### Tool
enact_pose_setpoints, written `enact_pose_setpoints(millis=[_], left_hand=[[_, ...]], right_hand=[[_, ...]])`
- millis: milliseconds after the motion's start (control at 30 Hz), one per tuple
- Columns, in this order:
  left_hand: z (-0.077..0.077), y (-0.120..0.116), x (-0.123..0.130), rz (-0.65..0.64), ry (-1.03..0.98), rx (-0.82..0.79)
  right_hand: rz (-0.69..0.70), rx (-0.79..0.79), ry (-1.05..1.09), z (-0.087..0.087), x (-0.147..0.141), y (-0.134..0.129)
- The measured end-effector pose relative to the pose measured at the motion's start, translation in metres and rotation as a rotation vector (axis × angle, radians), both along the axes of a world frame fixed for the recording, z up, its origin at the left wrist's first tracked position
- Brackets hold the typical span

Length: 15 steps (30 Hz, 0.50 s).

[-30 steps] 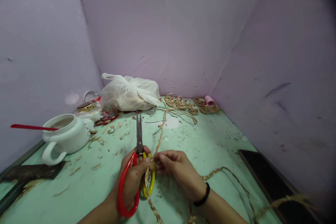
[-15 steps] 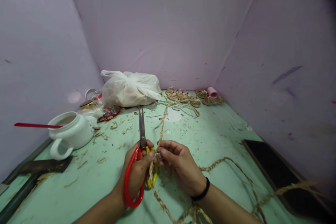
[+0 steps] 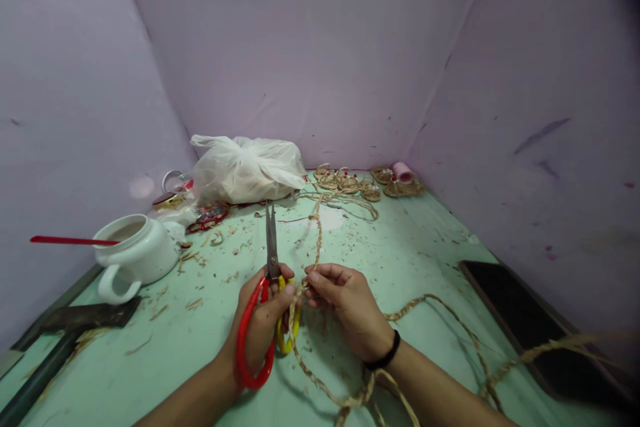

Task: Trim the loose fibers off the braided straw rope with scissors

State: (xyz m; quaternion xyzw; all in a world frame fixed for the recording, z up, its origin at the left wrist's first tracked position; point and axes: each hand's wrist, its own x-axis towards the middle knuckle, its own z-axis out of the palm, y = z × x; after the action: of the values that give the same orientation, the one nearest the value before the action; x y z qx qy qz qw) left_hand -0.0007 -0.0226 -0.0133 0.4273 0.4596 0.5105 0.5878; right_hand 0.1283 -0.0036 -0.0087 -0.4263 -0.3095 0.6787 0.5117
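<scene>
My left hand (image 3: 263, 320) is closed around scissors (image 3: 271, 247) with one red and one yellow handle, their narrow blades pointing away from me. Its thumb also meets a braided straw cord (image 3: 303, 360). My right hand (image 3: 350, 303), with a black band on the wrist, pinches the same cord just right of the left fingertips. From there the cord runs up toward the back of the table and also hangs down in a loop toward me. More of it curves out to the right, past my forearm.
On the left stand a white pot (image 3: 145, 257) with a red stick and a hammer-like tool (image 3: 75, 327). A white plastic bag (image 3: 250, 170), small woven pieces (image 3: 345, 179) and a pink spool (image 3: 403, 172) lie at the back. A dark flat object (image 3: 520, 320) is at right.
My right hand has moved slightly right and up with the cord. The upper stretch of cord has shifted right and stands more upright. My left hand still holds the scissors.
</scene>
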Motion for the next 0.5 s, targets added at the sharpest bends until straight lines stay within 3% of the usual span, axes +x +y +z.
enact_pose_setpoints(millis=[233,500], left_hand=[[0.0022,0.0060,0.0006,0.026,-0.080,-0.067],[0.0022,0.0042,-0.0015,0.006,-0.036,-0.057]], right_hand=[[0.039,0.013,0.008,-0.0018,0.0019,-0.0001],[0.035,0.028,-0.003,-0.0044,0.0035,0.0019]])
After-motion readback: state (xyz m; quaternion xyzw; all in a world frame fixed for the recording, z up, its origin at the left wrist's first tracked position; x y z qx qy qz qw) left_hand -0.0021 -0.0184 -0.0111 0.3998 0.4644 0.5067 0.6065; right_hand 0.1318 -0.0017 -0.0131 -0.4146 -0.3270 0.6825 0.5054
